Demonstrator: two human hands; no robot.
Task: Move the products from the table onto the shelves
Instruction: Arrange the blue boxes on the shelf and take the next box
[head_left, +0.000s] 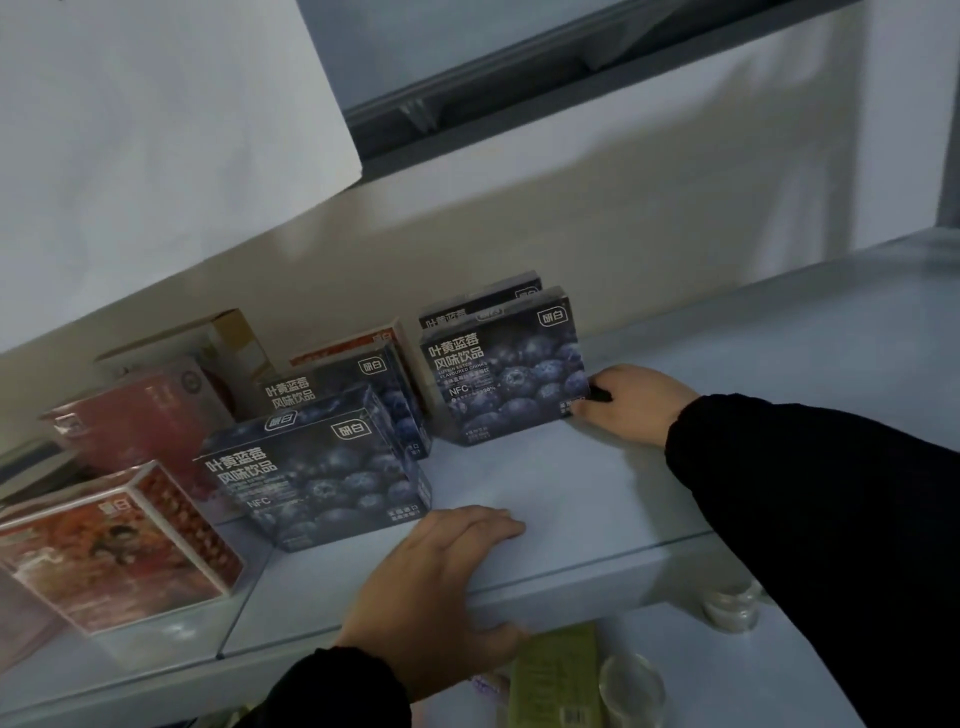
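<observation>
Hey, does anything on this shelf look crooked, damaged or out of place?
Nothing looks spilled or damaged. Only the lineup is staggered: the front blue box sits well ahead of the back blue box that the right hand grips. The left hand rests on the shelf.

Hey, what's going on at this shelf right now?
A person is stocking a shelf. Their right-hand grip holds the right edge of an upright blueberry drink box standing near the back, with another like it just behind. The left-hand grip rests flat on the shelf's front edge. More blue boxes and red boxes stand further left.
</observation>
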